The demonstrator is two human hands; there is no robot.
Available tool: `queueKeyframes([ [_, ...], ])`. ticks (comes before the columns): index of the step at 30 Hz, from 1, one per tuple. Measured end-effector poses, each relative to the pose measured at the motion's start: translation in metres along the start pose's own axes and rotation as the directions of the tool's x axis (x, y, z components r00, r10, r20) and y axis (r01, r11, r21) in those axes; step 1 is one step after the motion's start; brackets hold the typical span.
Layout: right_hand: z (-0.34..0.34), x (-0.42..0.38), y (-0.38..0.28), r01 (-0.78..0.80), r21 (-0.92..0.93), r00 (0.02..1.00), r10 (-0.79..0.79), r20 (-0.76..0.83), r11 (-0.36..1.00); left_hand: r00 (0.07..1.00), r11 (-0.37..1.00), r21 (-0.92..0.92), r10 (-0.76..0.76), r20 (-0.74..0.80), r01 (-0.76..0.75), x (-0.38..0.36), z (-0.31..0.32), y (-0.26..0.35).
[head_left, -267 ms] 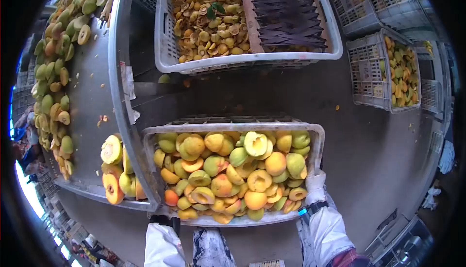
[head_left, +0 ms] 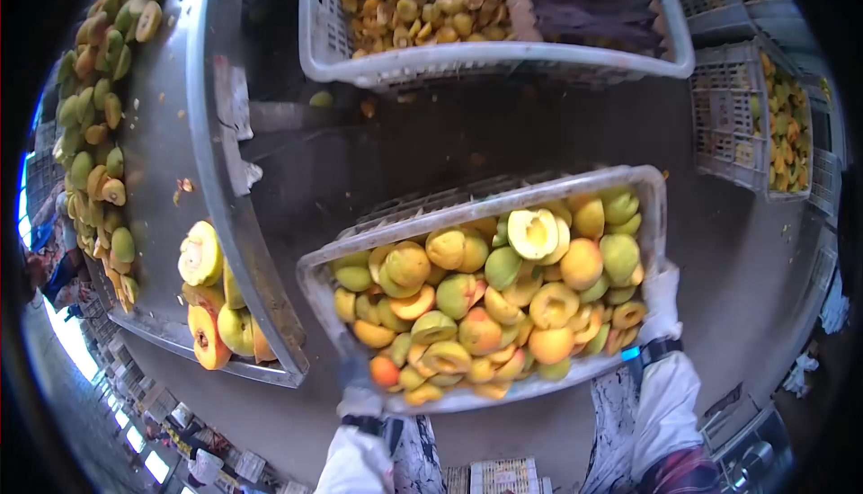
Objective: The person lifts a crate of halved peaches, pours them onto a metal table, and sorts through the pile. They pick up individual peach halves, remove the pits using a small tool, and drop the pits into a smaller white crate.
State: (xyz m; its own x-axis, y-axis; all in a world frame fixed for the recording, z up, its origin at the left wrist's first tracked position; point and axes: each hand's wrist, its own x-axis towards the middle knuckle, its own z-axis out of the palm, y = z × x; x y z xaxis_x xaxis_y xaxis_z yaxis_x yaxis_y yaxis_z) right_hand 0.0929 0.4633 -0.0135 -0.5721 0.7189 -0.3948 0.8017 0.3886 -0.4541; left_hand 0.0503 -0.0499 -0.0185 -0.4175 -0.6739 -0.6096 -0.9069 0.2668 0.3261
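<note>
I hold a white plastic crate heaped with halved yellow-green peaches, tilted with its right end higher. My left hand, gloved, grips the near left corner. My right hand, in a white glove with a blue wrist band, grips the right end. White sleeves run down to the bottom edge.
A metal table at left carries rows of peach halves and a few at its near corner. A crate of pitted halves stands ahead, another crate at right. Wet grey floor lies between.
The crate has swung right, away from the table edge, and tilted up at its right end. Both hands moved with it.
</note>
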Motion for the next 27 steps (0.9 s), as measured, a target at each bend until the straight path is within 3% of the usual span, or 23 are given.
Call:
queueKeyframes([
  [1, -0.001, 0.003, -0.021, -0.064, 0.131, 0.998, 0.061, 0.028, 0.989, 0.995, 0.999, 0.024, -0.036, -0.095, 0.038, -0.002, 0.009, -0.014],
  [3, -0.002, 0.021, -0.011, -0.042, 0.067, 0.999, 0.042, 0.008, 0.997, 0.982, 0.974, -0.155, -0.176, -0.071, 0.164, -0.044, 0.029, 0.034],
  [5, -0.005, 0.029, -0.02, -0.139, -0.17, 0.989, 0.127, -0.079, 0.976, 0.983, 0.988, -0.034, -0.157, -0.099, 0.154, -0.038, 0.034, 0.018],
  [6, -0.004, 0.034, -0.009, -0.117, -0.109, 0.992, 0.109, -0.07, 0.987, 0.987, 0.979, 0.127, -0.16, -0.011, 0.16, -0.011, 0.029, -0.016],
  [7, -0.007, 0.037, -0.011, -0.112, -0.116, 0.992, 0.105, -0.069, 0.987, 0.986, 0.978, 0.124, -0.168, -0.009, 0.168, -0.018, 0.025, -0.018],
  [9, -0.009, 0.042, -0.01, -0.11, -0.116, 0.991, 0.1, -0.09, 0.987, 0.991, 0.992, -0.098, -0.062, 0.116, 0.073, -0.025, 0.022, -0.026],
  [10, -0.012, 0.045, -0.008, -0.057, -0.065, 0.996, 0.052, -0.071, 0.996, 0.973, 0.899, -0.426, -0.001, 0.232, 0.102, -0.047, 0.024, -0.002],
  [11, -0.01, 0.046, 0.005, -0.061, -0.082, 0.996, 0.055, -0.066, 0.995, 0.972, 0.927, -0.371, 0.029, 0.235, 0.062, -0.06, 0.021, 0.014],
  [13, -0.007, 0.045, 0.033, -0.065, 0.086, 0.998, 0.065, 0.004, 0.994, 0.995, 0.966, -0.249, -0.058, 0.085, 0.077, -0.055, 0.023, 0.007],
  [14, -0.009, 0.032, -0.019, -0.039, -0.033, 0.999, 0.038, -0.029, 0.999, 0.995, 0.961, -0.266, -0.05, 0.091, 0.073, -0.051, 0.032, 0.021],
  [15, -0.008, 0.028, -0.021, -0.058, -0.124, 0.995, 0.048, -0.084, 0.991, 0.985, 0.969, -0.199, -0.124, 0.122, 0.147, -0.054, 0.036, 0.042],
  [17, -0.004, 0.032, -0.014, -0.055, -0.089, 0.995, 0.047, -0.093, 0.994, 0.97, 0.971, -0.099, -0.202, 0.132, 0.215, -0.065, 0.011, 0.048],
  [18, -0.007, 0.038, -0.012, -0.065, -0.167, 0.995, 0.052, -0.083, 0.984, 0.982, 0.989, 0.035, -0.145, 0.123, 0.142, -0.062, 0.006, 0.035],
  [19, -0.01, 0.045, -0.004, -0.095, -0.089, 0.994, 0.09, -0.057, 0.992, 0.987, 0.982, 0.174, -0.095, 0.129, 0.072, -0.057, 0.01, 0.018],
  [20, -0.016, 0.045, -0.009, -0.142, -0.021, 0.989, 0.14, -0.052, 0.99, 0.934, 0.925, 0.137, 0.341, 0.108, -0.354, -0.059, 0.015, 0.0],
  [21, -0.017, 0.045, -0.019, -0.182, 0.054, 0.982, 0.184, -0.033, 0.982, 0.94, 0.931, 0.138, 0.324, 0.106, -0.337, -0.053, 0.016, -0.01],
  [22, -0.011, 0.043, -0.02, -0.097, -0.03, 0.993, 0.095, -0.066, 0.995, 0.986, 0.977, 0.138, 0.151, 0.069, -0.16, -0.039, 0.019, -0.005],
  [24, -0.002, 0.036, 0.004, 0.03, -0.186, 0.987, -0.059, -0.152, 0.982, 0.979, 0.971, 0.13, -0.203, 0.022, 0.199, -0.026, 0.025, 0.005],
  [25, -0.007, 0.037, -0.01, -0.018, -0.261, 0.995, -0.009, -0.103, 0.965, 0.978, 0.968, 0.15, -0.209, 0.025, 0.203, -0.036, 0.019, 0.008],
  [27, -0.011, 0.04, -0.028, -0.056, -0.139, 0.992, 0.039, -0.117, 0.989, 0.983, 0.98, 0.086, -0.182, -0.007, 0.182, -0.044, 0.024, 0.026],
])
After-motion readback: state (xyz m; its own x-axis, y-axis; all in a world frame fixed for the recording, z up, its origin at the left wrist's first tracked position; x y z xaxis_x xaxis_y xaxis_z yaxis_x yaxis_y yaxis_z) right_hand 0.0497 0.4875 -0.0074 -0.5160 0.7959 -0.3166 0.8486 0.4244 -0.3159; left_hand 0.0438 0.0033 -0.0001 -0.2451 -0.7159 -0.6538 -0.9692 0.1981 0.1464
